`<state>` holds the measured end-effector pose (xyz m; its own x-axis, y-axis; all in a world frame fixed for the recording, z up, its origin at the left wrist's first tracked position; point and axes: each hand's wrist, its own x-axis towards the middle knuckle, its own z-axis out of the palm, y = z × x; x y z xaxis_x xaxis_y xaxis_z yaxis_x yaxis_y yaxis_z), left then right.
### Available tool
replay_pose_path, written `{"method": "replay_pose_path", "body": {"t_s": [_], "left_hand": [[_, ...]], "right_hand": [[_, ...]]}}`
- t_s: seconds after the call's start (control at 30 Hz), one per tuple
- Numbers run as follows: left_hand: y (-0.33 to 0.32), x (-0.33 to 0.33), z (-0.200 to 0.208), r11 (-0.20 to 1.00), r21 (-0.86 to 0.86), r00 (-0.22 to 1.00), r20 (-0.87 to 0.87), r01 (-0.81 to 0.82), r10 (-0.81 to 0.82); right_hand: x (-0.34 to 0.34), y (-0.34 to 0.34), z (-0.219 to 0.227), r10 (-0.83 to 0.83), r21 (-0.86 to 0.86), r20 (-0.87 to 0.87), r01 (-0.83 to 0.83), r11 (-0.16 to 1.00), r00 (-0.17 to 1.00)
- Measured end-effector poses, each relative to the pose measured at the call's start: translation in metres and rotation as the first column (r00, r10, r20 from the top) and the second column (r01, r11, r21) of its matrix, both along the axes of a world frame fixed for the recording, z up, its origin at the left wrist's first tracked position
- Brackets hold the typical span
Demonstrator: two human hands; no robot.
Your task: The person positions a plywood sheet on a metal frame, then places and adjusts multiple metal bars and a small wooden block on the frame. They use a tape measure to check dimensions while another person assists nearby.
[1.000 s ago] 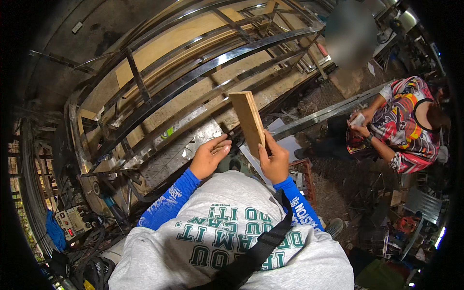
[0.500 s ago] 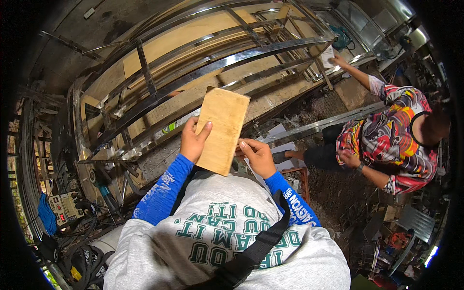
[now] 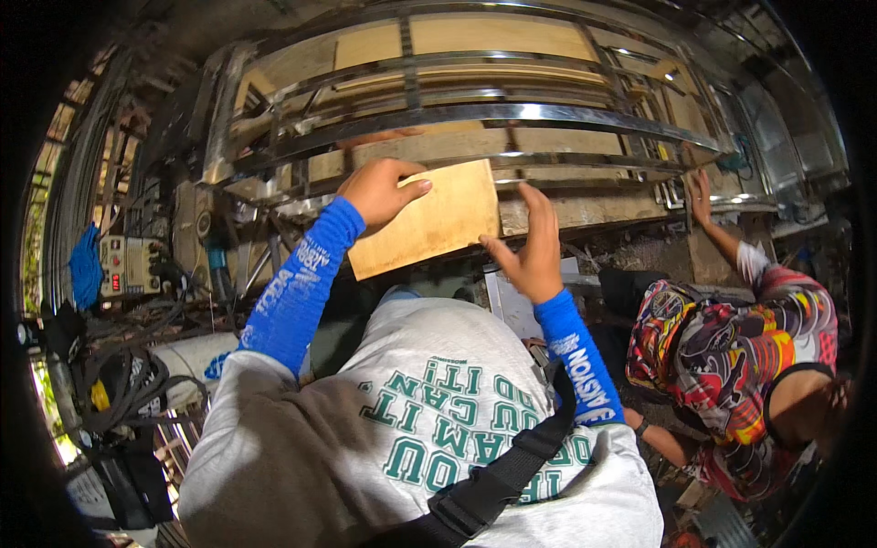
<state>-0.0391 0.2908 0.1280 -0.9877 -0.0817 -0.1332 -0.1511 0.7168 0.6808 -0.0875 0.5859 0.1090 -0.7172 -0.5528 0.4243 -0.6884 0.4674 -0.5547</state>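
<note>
Since half a second earlier, the wooden board (image 3: 427, 219) has swung from a steep tilt in front of the chest to a nearly level position against the lower rail of the metal frame (image 3: 512, 114), and both arms have extended forward.

Left hand (image 3: 379, 190): placed on the upper left corner of the board, fingers curled over the top edge, thumb laid flat along the board face. The hand grips the board. The blue sleeve (image 3: 301, 283) covers the forearm up to the wrist.

Right hand (image 3: 528, 242): positioned at the right end of the board, fingers extended and slightly spread, thumb pointing toward the lower right corner of the board. Whether the palm touches the board cannot be determined.

Board position: light-coloured, rectangular, its long side slanting slightly down to the left. Its upper edge meets the lower rail of the frame; its lower edge hangs free above the grey shirt (image 3: 429, 438).

Surroundings: the frame consists of shiny curved bars over pale wooden panels. A second person in a patterned shirt (image 3: 731, 356) crouches at the right end of the frame, one hand (image 3: 701, 190) raised to the frame's right end. A welding machine (image 3: 128, 265) and a blue cloth (image 3: 87, 269) sit near the left end of the frame.
</note>
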Motion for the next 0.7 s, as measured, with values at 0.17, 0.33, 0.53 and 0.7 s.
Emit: {"method": "replay_pose_path", "body": {"t_s": [0.17, 0.33, 0.53, 0.7], "left_hand": [[-0.034, -0.009, -0.002, 0.998, 0.01, 0.992, 0.116, 0.057, -0.058], [-0.089, -0.021, -0.065, 0.99, -0.136, 0.992, -0.116, 0.024, -0.04], [-0.121, -0.039, -0.007, 0.984, -0.174, 0.992, -0.111, 0.044, -0.064], [-0.168, -0.058, -0.033, 0.981, -0.19, 0.989, -0.145, -0.042, 0.014]], "right_hand": [[-0.046, -0.046, -0.001, 0.176, 0.081, 0.315, -0.212, 0.974, 0.932], [-0.075, -0.089, -0.03, 0.273, 0.011, 0.305, -0.29, 0.957, 0.912], [-0.105, -0.134, -0.077, 0.154, 0.129, 0.116, -0.169, 0.977, 0.981], [-0.11, -0.185, -0.05, 0.062, 0.542, 0.398, -0.289, 0.789, 0.915]]}}
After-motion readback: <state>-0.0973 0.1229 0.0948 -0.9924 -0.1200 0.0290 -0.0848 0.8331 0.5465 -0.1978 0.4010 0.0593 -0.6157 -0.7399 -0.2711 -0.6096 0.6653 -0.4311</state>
